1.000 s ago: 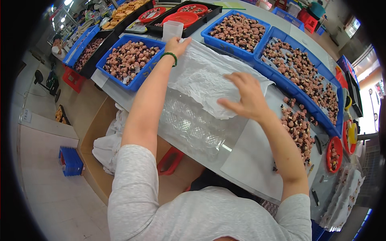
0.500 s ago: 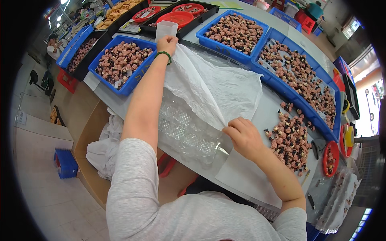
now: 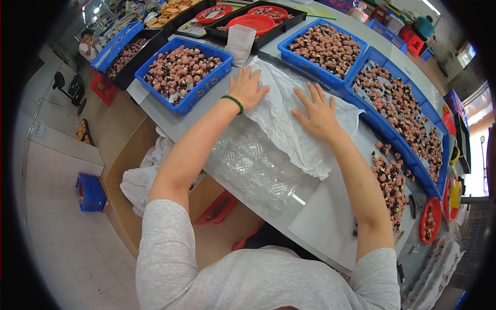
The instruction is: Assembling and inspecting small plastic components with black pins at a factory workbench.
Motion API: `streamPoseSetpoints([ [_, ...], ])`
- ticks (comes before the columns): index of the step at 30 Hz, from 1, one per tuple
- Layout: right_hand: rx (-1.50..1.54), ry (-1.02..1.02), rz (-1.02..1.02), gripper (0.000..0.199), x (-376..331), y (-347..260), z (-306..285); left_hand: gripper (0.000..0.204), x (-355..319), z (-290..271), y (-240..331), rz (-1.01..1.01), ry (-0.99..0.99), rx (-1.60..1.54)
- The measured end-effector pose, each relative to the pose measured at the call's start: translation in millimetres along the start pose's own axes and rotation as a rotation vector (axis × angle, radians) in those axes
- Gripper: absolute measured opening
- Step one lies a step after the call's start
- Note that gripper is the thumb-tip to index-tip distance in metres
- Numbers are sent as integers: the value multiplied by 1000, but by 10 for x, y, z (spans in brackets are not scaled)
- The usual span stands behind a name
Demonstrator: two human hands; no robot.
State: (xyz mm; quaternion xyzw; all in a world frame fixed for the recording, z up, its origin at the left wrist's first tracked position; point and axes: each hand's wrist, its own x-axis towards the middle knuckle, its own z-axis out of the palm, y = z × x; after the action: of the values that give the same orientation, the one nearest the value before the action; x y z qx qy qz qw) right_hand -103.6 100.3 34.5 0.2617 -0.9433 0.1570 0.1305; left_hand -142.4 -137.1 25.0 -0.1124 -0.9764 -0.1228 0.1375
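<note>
A crinkled white sheet (image 3: pixel 289 134), thin like tissue or film, lies over part of a clear plastic tray (image 3: pixel 250 163) with moulded hollows. My left hand (image 3: pixel 247 89), a green braided band on its wrist, rests with fingers spread at the sheet's upper left edge. My right hand (image 3: pixel 319 114) is spread flat on the sheet's right part. Neither hand grips anything. Just beyond my left hand stands a translucent white plastic container (image 3: pixel 240 44).
Blue bins of small pink and dark pieces stand left (image 3: pixel 182 104), at the back (image 3: pixel 315 72) and right (image 3: pixel 411 155). More loose pieces (image 3: pixel 387 181) lie near my right forearm. A red bowl (image 3: pixel 430 219) is at the far right. White cloth (image 3: pixel 142 175) hangs in a cardboard box at left.
Both hands have let go of the sheet's edges and opened flat onto it. My right hand moved up and away from me; the sheet, stretched before, now lies down.
</note>
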Motion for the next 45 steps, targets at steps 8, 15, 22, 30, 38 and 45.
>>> streamPoseSetpoints([
  [8, -186, -161, 209, 68, 107, -21, 107, 70, -364, -157, -543, -209, -235, 27],
  [15, -158, 61, 150, 58, 119, 56, -47, 41, -669, -607, -608, -59, 309, -184],
  [22, 259, 235, -60, 33, -324, -390, -433, 24, -2223, -937, -1734, -623, 827, -406],
  [30, 319, 84, -259, 23, -441, -1104, -397, 33, -2715, -356, -2177, -893, 422, -533],
  [38, 883, -161, 4, 21, -523, -1398, -275, 17, -2675, -1321, -1720, -689, 1139, -713],
  [45, 1183, -145, 207, 57, -227, -2361, -274, 12, -2335, -1269, -194, 41, 709, -336],
])
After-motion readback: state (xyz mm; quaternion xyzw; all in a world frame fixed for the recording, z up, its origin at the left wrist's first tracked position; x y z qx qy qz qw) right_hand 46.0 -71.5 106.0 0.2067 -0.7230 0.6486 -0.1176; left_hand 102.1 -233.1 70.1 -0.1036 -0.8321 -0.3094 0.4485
